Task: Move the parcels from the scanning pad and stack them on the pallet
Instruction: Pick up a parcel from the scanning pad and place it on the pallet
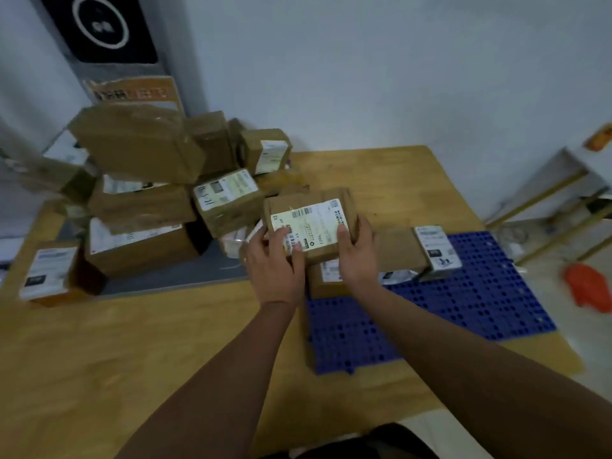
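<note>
I hold a brown cardboard parcel (313, 215) with a white shipping label in both hands, above the gap between pad and pallet. My left hand (273, 265) grips its left near edge, thumb on the label. My right hand (357, 251) grips its right near edge. The blue perforated pallet (473, 303) lies to the right on the wooden table. On its far part lie a long brown parcel (402, 248) with a white label at its end and another parcel (326, 276) below my hands. The grey scanning pad (172, 276) at left carries a pile of several parcels (142, 207).
The wooden table (132, 352) extends toward me, with a labelled parcel (49, 270) at its left edge. A dark sign panel (102, 28) leans on the wall behind the pile. At right are a white shelf frame (546, 200) and an orange object (586, 286) on the floor.
</note>
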